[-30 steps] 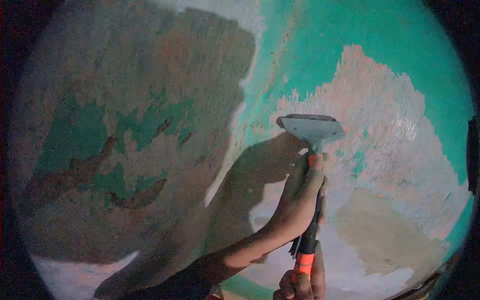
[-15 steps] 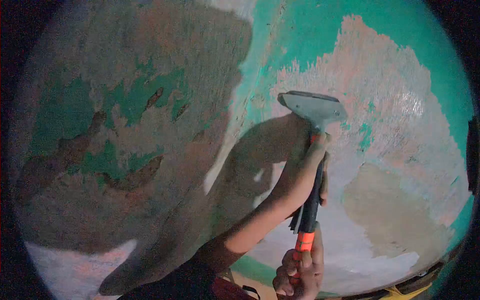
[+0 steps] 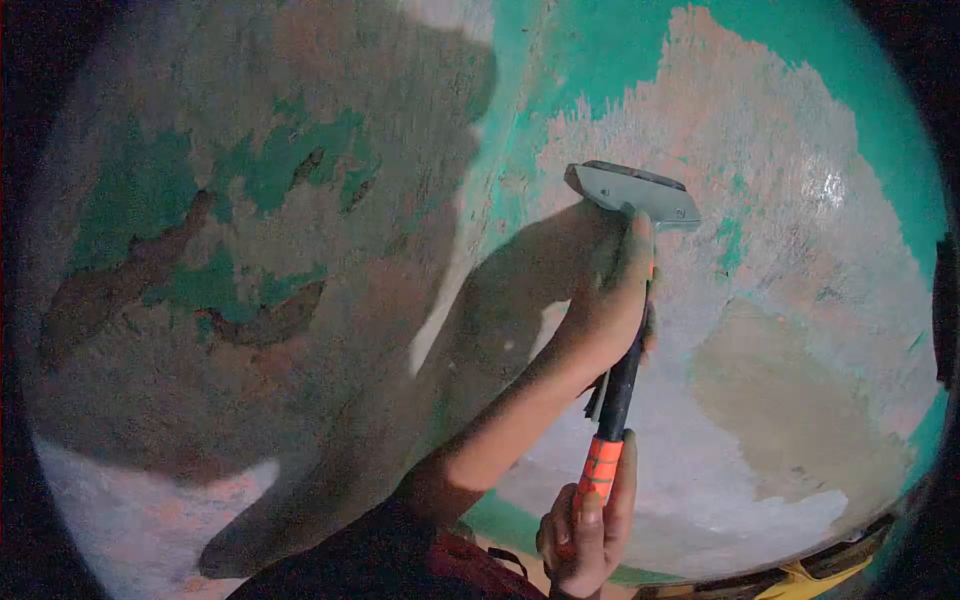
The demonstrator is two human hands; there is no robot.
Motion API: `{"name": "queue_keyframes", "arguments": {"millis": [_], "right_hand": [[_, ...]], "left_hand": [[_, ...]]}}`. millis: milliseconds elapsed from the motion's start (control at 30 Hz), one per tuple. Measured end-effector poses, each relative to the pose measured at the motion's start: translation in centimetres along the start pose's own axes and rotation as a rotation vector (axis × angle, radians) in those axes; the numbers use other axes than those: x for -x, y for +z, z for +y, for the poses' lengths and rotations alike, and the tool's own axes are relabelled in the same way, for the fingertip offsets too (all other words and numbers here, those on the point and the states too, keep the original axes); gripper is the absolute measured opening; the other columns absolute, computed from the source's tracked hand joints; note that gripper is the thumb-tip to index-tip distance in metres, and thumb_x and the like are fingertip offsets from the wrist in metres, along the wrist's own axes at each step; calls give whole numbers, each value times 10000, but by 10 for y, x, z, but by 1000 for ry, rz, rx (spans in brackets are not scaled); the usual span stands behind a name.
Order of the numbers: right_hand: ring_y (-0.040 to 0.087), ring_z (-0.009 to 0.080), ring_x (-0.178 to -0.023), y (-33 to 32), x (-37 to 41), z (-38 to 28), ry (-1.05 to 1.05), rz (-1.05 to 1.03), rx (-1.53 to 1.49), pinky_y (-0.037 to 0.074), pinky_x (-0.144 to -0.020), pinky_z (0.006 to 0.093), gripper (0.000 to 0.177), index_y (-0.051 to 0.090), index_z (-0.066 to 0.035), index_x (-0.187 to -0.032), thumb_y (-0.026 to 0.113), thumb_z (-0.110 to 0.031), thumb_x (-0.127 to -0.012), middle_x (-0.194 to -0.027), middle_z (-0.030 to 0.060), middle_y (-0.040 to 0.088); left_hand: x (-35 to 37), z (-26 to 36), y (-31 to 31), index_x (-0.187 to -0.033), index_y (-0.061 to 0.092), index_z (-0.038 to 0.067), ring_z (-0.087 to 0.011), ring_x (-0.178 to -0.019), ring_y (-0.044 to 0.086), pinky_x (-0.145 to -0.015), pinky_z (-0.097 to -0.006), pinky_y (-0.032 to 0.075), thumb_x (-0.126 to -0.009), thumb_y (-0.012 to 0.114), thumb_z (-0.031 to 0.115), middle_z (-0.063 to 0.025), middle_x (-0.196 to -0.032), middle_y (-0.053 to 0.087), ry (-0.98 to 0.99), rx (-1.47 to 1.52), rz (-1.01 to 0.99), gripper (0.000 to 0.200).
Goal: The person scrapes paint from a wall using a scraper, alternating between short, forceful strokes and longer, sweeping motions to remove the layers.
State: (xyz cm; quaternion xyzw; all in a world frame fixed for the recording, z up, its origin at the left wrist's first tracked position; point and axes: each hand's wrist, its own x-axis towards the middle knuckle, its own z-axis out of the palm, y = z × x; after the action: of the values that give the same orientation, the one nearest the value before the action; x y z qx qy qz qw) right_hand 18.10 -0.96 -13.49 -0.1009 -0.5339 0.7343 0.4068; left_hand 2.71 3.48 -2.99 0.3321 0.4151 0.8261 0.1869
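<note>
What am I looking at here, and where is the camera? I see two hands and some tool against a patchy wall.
There is no machine here. This is a single view from a camera worn on a person's head, looking at their own bare hands. Both hands grip a scraper with a broad grey blade and a black and orange handle. The left hand is closed around it just under the blade, and the right hand holds the orange end. The blade lies against a wall where green paint is missing in big patches, leaving pinkish and grey surface bare.
</note>
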Motion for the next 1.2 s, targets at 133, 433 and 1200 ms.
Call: {"name": "queue_keyframes", "arguments": {"millis": [133, 433, 1200], "right_hand": [[324, 45, -445, -16, 0, 0, -92, -138, 116, 268, -389, 183, 616, 113, -52, -1430, 450, -136, -921, -689, 6, 429], [344, 61, -514, -4, 12, -40, -18, -121, 50, 278, -456, 201, 575, 142, 10, -1415, 431, -67, -924, -813, 40, 480], [334, 41, -459, -8, 3, -49, -60, -214, 308, 264, -415, 188, 606, 94, -39, -1434, 420, -181, -943, -626, -31, 389]], "left_hand": [[5, 11, 1, -783, 419, 76, -144, -326, 443, -297, -278, 370, -920, 293, 547, -19, -557, 424, 19, -6, -2, 507], [1, 9, 10, -778, 405, 83, -156, -331, 447, -308, -299, 369, -910, 205, 593, -26, -567, 425, -102, 102, -68, 563], [1, 9, 19, -711, 392, 93, -161, -326, 441, -313, -288, 364, -904, 178, 606, -11, -511, 388, -98, 155, -94, 589]]}}
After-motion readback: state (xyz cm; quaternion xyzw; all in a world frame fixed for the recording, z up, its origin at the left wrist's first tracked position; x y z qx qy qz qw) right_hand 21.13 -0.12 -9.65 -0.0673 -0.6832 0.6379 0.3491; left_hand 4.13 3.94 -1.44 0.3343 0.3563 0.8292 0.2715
